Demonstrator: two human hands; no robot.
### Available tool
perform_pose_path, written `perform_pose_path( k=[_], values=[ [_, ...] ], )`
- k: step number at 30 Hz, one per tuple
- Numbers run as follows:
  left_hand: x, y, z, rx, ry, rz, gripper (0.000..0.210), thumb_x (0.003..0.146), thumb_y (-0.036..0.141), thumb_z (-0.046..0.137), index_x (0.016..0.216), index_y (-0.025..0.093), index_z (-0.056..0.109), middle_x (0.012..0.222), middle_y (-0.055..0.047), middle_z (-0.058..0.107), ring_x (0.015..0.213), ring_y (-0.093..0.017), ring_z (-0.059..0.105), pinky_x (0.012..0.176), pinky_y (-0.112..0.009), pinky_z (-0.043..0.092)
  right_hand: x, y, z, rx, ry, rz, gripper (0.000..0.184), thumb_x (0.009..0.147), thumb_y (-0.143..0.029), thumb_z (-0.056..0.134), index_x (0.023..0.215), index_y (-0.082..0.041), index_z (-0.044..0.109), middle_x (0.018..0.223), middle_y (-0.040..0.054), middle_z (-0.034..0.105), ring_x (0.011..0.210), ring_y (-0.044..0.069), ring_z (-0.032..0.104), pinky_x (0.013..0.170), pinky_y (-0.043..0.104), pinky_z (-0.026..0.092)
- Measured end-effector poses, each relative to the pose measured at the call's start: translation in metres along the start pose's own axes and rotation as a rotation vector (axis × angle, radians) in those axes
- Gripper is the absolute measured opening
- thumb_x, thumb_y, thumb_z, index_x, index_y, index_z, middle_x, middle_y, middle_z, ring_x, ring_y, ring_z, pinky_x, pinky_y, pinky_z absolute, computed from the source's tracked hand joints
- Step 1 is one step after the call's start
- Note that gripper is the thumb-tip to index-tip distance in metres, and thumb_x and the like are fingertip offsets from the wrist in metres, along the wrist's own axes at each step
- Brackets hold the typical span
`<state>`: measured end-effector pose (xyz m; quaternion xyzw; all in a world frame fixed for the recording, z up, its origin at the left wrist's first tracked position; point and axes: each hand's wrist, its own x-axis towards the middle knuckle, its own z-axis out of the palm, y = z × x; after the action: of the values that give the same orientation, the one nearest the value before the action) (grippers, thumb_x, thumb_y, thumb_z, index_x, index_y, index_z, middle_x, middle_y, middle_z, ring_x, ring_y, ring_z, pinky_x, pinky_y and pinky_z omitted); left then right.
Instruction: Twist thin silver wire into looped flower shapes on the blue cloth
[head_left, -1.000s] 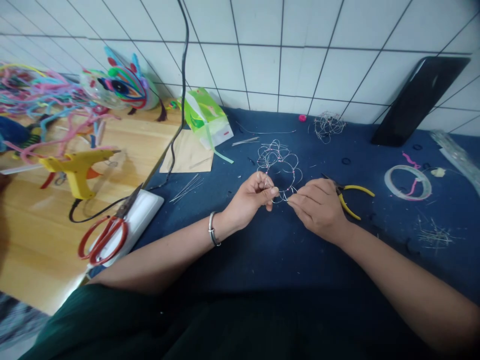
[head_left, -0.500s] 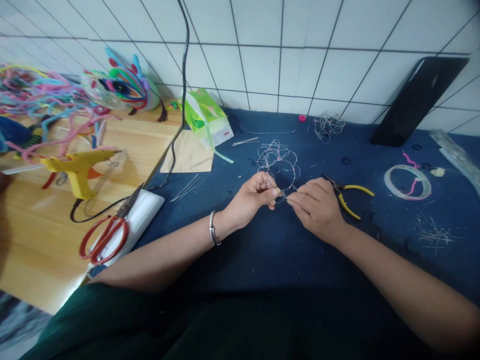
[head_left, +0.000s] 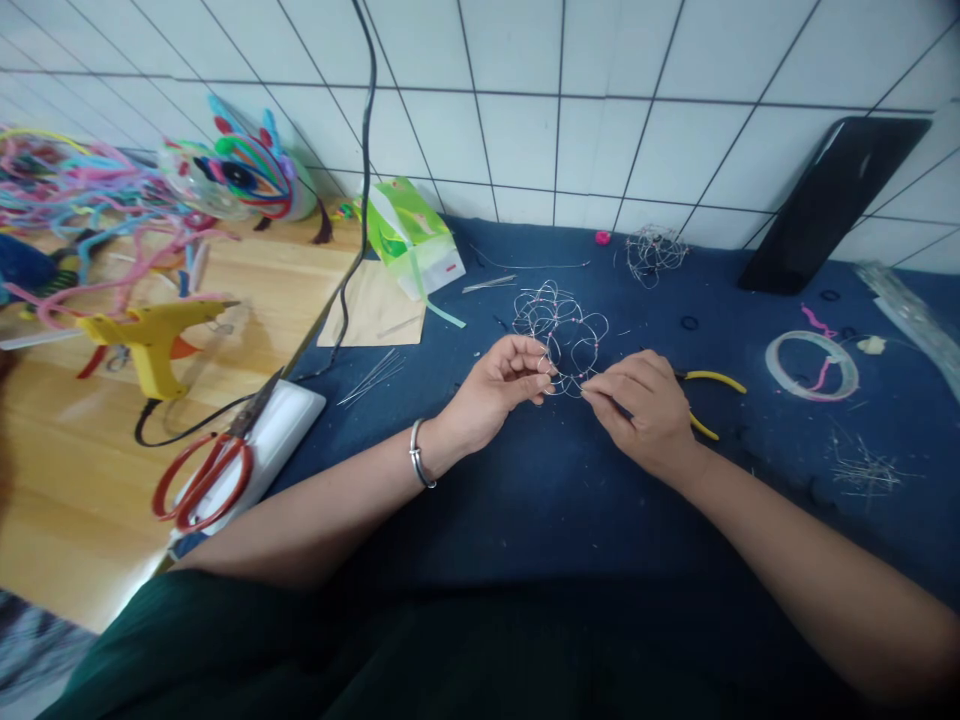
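Between my hands is a looped wire piece (head_left: 553,312) of thin silvery wire, with small pinkish beads where its rings meet. My left hand (head_left: 510,380) pinches its lower left side between thumb and fingers. On the lower right, the fingertips of my right hand (head_left: 637,405) close on the wire's edge. Just behind my right hand lie pliers with yellow handles (head_left: 716,380), their jaws mostly hidden by that hand. Past the wire piece, a tangled ball of wire (head_left: 655,252) rests near the wall beside a small pink item (head_left: 602,238).
Red-handled scissors (head_left: 202,480) lie across a white power strip (head_left: 289,430) on the left. A yellow glue gun (head_left: 154,335) sits on the wooden table. Loose wire pieces (head_left: 371,378), a clear ring-shaped roll (head_left: 776,380) and a leaning black phone (head_left: 832,205) surround the blue cloth's work area.
The wire piece has opened out, showing a rounder ring on its right side. My right hand has shifted slightly right and covers more of the pliers.
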<state>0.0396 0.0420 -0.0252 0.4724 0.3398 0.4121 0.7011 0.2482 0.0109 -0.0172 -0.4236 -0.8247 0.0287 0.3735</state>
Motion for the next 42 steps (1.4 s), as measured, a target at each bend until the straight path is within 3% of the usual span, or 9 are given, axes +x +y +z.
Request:
perform_pose_path(
  k=[12, 42],
  values=[
    [0.0002, 0.0027, -0.0004, 0.035, 0.055, 0.046, 0.025, 0.079, 0.016, 0.067, 0.1, 0.019, 0.054, 0.092, -0.001, 0.062, 0.074, -0.008, 0.06, 0.064, -0.02, 0.047, -0.0011, 0.0035, 0.0024, -0.044, -0.001, -0.075, 0.008, 0.083, -0.017, 0.061, 0.089, -0.022, 0.063, 0.08, 0.0017, 0.064, 0.078, 0.018, 0.056, 0.075, 0.035, 0.043],
    [-0.0059, 0.0032, 0.0078, -0.068, 0.017, -0.079, 0.027, 0.079, 0.017, 0.067, 0.101, 0.019, 0.053, 0.094, -0.001, 0.059, 0.081, -0.01, 0.065, 0.065, -0.019, 0.052, -0.001, 0.0025, 0.0034, -0.01, 0.006, -0.059, 0.012, 0.083, -0.014, 0.062, 0.09, -0.024, 0.066, 0.075, 0.0001, 0.06, 0.073, 0.015, 0.051, 0.071, 0.032, 0.041]
  ],
)
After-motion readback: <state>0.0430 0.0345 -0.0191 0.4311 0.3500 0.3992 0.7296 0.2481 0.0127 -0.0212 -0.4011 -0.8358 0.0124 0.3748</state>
